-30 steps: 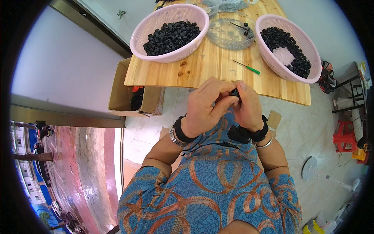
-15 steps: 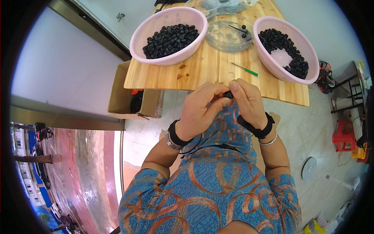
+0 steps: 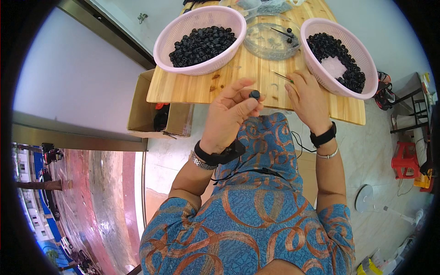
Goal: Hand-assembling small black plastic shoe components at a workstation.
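Between the thumb and fingers of my left hand [image 3: 229,112] is a small, rounded black plastic part [image 3: 254,94], held just off the table's front edge. My right hand [image 3: 309,98] reaches over the wooden table, its fingers closed around a thin pick with a green handle [image 3: 292,81]. The pick's slim metal shaft points to the far left; most of its handle is hidden under the fingers. Two pink plastic baskets hold many small black parts: the left basket [image 3: 160,48] is heaped, while the right basket [image 3: 369,82] has a bare patch in its middle.
A clear round tray [image 3: 259,54] between the baskets holds a dark thin tool and a few black balls. Under the table's left side stands a cardboard box [image 3: 178,121]. Red stools [image 3: 404,160] and a round white base [image 3: 364,198] are on the floor at right.
My hands, earlier together at the black part, have separated. The left keeps the part, while the right has moved forward and right onto the pick lying on the table.
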Available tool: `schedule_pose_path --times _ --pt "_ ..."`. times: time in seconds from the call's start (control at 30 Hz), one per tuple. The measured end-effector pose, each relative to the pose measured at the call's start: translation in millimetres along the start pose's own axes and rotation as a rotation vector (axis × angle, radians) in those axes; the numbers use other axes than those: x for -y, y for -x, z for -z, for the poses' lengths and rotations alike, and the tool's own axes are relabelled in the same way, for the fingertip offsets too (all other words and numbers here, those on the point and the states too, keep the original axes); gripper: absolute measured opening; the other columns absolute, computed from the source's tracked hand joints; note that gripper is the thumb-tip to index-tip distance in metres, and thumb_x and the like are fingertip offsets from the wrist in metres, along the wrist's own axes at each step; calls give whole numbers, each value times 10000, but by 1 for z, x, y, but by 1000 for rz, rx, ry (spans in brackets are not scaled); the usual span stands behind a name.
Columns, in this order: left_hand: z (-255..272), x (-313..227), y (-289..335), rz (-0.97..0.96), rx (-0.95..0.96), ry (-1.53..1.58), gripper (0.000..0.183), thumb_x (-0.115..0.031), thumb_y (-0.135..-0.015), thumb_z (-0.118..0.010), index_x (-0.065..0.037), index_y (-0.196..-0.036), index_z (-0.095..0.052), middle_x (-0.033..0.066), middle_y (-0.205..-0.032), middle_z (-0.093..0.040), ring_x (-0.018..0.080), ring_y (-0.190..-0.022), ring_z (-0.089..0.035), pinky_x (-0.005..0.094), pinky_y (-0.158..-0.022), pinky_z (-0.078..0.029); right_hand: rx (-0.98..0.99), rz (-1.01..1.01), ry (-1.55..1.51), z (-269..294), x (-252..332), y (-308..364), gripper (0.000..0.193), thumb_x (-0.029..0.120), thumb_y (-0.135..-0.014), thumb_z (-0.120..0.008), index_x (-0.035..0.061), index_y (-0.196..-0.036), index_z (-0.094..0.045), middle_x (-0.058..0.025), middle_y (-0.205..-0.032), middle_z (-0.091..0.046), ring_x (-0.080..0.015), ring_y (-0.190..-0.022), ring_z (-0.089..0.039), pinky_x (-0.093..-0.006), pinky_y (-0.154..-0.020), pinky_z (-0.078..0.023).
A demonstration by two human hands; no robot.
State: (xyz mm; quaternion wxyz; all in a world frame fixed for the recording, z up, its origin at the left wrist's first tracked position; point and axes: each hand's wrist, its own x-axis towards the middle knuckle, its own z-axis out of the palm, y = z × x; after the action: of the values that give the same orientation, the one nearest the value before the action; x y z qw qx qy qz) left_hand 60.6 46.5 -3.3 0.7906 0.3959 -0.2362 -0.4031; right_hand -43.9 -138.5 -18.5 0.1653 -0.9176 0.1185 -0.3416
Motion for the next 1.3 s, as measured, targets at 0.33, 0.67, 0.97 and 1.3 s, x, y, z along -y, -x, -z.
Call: schedule_pose_path --times 0.33,0.67,0.97,1.3 --pt "12 1 -6 202 44 419 334 -167 -957 -412 14 -1238 -415 138 -1034 -568 153 -868 -578 237 -700 -521 279 -61 334 -28 -38 4 70 36 -766 -495 -4 -775 -551 -150 -832 -562 -317 -843 -552 -395 -732 -467" --pt "12 6 -5 127 -31 230 318 -163 -946 -448 5 -1215 -462 94 -996 -582 116 -825 -564 221 -711 -485 140 -286 -664 25 34 4 151 -15 -731 -544 -3 -872 -596 -99 -777 -533 -198 -635 -534 -278 -582 -437" --pt "3 9 -6 126 75 158 304 -173 -952 -437 6 -1191 -494 70 -950 -599 104 -819 -561 229 -710 -482 133 -77 -564 38 56 -1 143 -11 -724 -557 4 -861 -593 -93 -771 -518 -190 -616 -525 -278 -560 -431" --pt "-9 13 -1 18 22 39 282 -99 -921 -491 10 -1181 -507 60 -963 -599 107 -854 -572 232 -744 -486 194 -26 -473 44 60 -4 186 35 -740 -559 31 -923 -590 -119 -797 -545 -269 -638 -564 -334 -570 -461"
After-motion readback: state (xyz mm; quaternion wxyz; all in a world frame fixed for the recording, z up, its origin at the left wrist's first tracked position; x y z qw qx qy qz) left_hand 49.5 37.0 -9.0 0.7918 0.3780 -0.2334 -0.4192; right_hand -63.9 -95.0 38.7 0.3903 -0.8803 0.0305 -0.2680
